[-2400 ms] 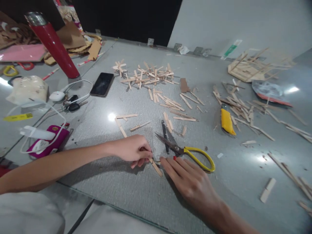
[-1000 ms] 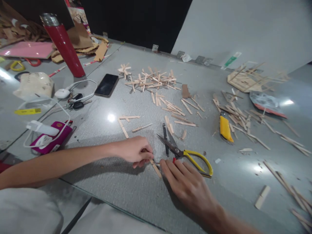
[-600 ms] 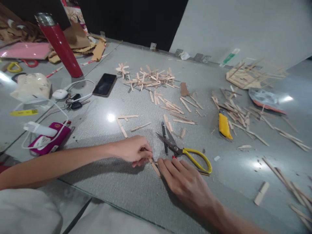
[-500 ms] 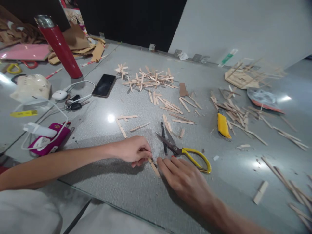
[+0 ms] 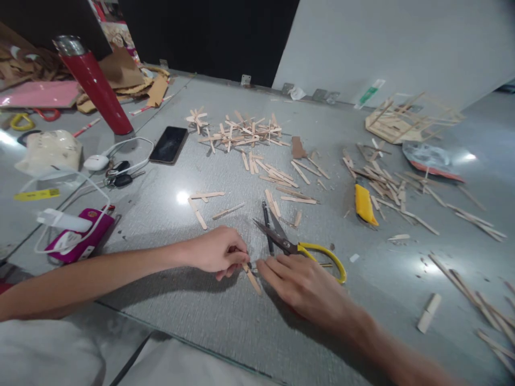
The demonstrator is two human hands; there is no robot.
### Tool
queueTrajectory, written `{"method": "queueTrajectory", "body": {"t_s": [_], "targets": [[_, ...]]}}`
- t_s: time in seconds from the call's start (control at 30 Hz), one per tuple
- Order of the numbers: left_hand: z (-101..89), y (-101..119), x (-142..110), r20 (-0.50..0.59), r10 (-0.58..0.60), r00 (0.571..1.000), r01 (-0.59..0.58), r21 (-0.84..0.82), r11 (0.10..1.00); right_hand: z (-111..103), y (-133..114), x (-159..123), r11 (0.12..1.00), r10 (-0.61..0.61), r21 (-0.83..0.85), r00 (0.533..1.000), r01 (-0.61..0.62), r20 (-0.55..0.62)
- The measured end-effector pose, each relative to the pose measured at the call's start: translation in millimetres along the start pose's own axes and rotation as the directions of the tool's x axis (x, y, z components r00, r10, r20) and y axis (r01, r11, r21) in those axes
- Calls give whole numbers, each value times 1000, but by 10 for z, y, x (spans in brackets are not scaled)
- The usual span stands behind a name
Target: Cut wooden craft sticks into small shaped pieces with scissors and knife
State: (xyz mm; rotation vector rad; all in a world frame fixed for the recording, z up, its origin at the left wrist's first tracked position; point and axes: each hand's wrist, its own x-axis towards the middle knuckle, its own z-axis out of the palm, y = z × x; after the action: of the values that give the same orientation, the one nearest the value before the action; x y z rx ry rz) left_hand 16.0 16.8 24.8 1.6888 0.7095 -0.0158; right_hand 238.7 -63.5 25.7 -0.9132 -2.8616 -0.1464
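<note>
My left hand (image 5: 225, 253) pinches a wooden craft stick (image 5: 252, 279) between thumb and fingers, low over the near part of the table. The stick slants down to the right from the fingertips. Close to its right side is my right hand (image 5: 300, 281), palm down with fingers curled. A thin dark tip shows between the two hands, and what the right fingers hold is hidden under them. Scissors with yellow handles (image 5: 322, 254) lie partly open just beyond the right hand. Beside their blades rests a dark pen (image 5: 267, 228).
Piles of craft sticks (image 5: 249, 131) spread over the grey table (image 5: 225, 327). A yellow-handled cutter (image 5: 365, 205) and a stick frame (image 5: 402, 120) are to the right. A phone (image 5: 169, 145), a red flask (image 5: 96, 88) and a purple power strip (image 5: 82, 236) are at left.
The whole view has shifted slightly. Both hands keep nearly the same place around the craft stick, with only slight movement of the right hand.
</note>
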Motion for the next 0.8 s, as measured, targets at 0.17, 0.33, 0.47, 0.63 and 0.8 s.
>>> {"method": "queueTrajectory", "body": {"t_s": [0.17, 0.33, 0.47, 0.63, 0.8], "targets": [[7, 8, -6, -4, 9, 1000, -9, 15, 1000, 11, -49, -50, 952, -167, -274, 980, 132, -106], [-7, -31, 11, -13, -6, 1000, 5, -42, 999, 38, -35, -101, 963, -160, -247, 968, 110, -194], [-34, -4, -21, -177, 20, 984, -35, -85, 996, 114, 34, -138, 981, 102, -129, 950, -145, -297], [0, 73, -83, -398, 75, 914, -105, -53, 993, 182, 73, -155, 897, 435, 95, 827, -431, -356], [38, 46, -51, -334, 24, 942, -101, -215, 971, 143, 24, -147, 857, 514, 203, 805, -473, -297]]}}
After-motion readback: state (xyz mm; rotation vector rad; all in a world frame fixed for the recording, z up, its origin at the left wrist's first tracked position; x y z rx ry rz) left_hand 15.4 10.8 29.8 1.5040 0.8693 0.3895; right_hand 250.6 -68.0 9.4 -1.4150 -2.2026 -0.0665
